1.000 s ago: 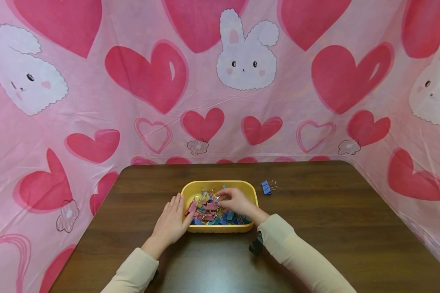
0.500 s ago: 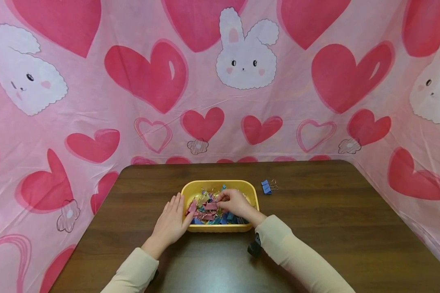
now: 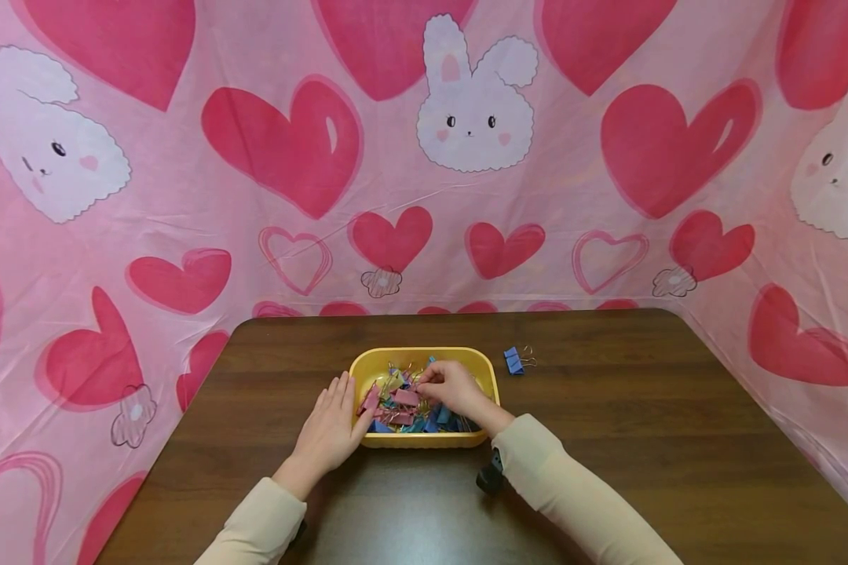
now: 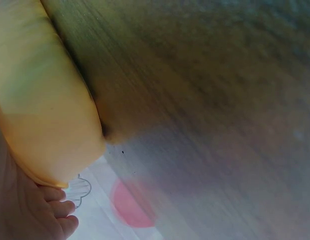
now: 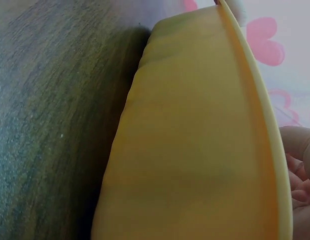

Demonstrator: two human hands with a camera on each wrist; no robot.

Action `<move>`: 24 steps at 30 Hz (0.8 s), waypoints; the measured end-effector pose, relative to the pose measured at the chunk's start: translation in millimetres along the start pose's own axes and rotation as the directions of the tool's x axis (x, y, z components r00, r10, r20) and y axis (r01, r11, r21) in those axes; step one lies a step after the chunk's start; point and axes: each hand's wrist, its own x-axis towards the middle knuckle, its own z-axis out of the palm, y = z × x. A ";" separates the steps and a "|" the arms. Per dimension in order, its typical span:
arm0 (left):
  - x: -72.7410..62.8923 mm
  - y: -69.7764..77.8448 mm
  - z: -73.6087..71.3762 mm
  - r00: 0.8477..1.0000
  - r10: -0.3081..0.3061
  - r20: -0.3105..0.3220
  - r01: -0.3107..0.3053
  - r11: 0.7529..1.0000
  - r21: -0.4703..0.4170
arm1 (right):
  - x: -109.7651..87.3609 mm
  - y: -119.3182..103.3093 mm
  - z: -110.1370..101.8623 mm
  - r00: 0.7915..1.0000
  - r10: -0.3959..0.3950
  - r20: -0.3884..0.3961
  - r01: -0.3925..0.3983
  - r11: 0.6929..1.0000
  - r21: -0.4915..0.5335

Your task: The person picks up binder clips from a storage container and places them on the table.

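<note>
A yellow plastic tub stands on the table with a heap of binder clips in pink, blue, teal and yellow. My left hand rests along the tub's left rim, fingers straight, thumb over the near corner; the left wrist view shows its fingertips beside the tub wall. Reaching over the right side, my right hand has its fingers and thumb curled together, pinching at a pink binder clip on top of the heap. In the right wrist view the tub wall hides most of the right hand's fingertips.
One blue binder clip lies on the brown wooden table, just right of the tub's far corner. Behind and at both sides hangs a pink cloth with hearts and rabbits.
The right hand's fingers have drawn closer together and shifted slightly within the tub. The pink clip by them has tilted a little. The left hand stays put.
</note>
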 end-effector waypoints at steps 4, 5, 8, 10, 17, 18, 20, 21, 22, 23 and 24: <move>0.7 0.2 -0.1 1.000 -0.001 -0.003 0.001 1.000 -0.002 | 0.6 -2.1 -1.2 1.000 0.006 -0.021 -0.004 0.997 0.081; 0.9 0.2 0.0 1.000 0.000 -0.004 0.000 1.000 -0.003 | 0.7 -2.6 -1.6 1.000 0.008 -0.030 -0.005 0.995 0.095; 1.4 0.3 0.3 1.000 -0.001 -0.002 0.001 1.000 0.001 | 1.2 -4.9 -3.1 0.999 0.012 -0.052 -0.005 0.992 0.126; 1.6 0.4 0.2 1.000 0.000 0.001 0.000 1.000 0.003 | 1.4 -6.6 -4.8 0.998 0.022 -0.061 -0.014 0.990 0.140; 1.6 -0.3 0.4 1.000 -0.004 0.004 0.004 1.000 0.001 | -2.0 -16.8 -16.1 0.994 0.079 -0.077 -0.065 0.983 0.171; 1.4 -0.3 0.3 1.000 -0.002 0.001 0.002 1.000 0.000 | -2.0 -17.0 -18.0 0.994 0.079 -0.078 -0.064 0.983 0.173; 1.2 -0.4 0.4 1.000 0.001 -0.005 -0.001 1.000 -0.001 | -2.1 -17.3 -21.8 0.994 0.071 -0.082 -0.055 0.981 0.186; 1.1 -0.4 0.5 1.000 0.001 -0.005 -0.001 1.000 -0.001 | -1.9 -17.0 -23.8 0.994 0.071 -0.086 -0.054 0.980 0.192; 1.1 -0.4 0.6 1.000 0.000 -0.005 0.000 1.000 -0.002 | -1.8 -17.0 -26.0 0.994 0.068 -0.090 -0.049 0.979 0.198; 1.2 -0.3 0.6 1.000 -0.001 -0.005 0.001 1.000 -0.003 | -1.4 -16.5 -28.0 0.993 0.070 -0.093 -0.050 0.978 0.205; 1.3 -0.3 0.7 1.000 0.001 -0.008 -0.001 1.000 -0.004 | -1.0 -16.0 -30.1 0.992 0.077 -0.101 -0.055 0.977 0.206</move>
